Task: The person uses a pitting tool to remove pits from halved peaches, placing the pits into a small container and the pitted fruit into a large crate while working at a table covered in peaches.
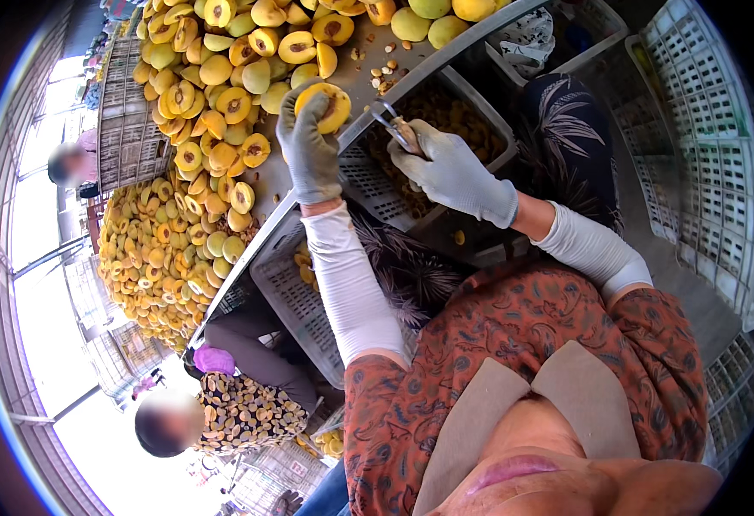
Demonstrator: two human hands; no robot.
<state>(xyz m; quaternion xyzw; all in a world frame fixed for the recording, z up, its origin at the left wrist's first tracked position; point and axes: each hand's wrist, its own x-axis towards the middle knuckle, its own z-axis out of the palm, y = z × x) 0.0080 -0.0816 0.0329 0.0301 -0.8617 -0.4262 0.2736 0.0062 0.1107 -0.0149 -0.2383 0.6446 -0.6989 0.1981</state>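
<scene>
My left hand (309, 155), in a grey-coated work glove, grips a halved yellow peach (336, 108) above the table's near edge. The cut face shows a reddish-brown centre. My right hand (457, 173), also gloved, holds a pitting tool (404, 134) by its wooden handle. Its looped metal end points towards the peach and stays apart from it. Beyond my left hand lies a large heap of peach halves (222, 103), some with dark centres. Loose pits (386, 69) are scattered on the metal table (360, 48) near the rim.
Below the table edge stands a plastic crate (480, 97) with peach pieces in it. Another grey crate (299, 309) is by my left forearm. White crates (706, 142) stand at right. A co-worker (248, 406) sits at left; another person (77, 164) is across the table.
</scene>
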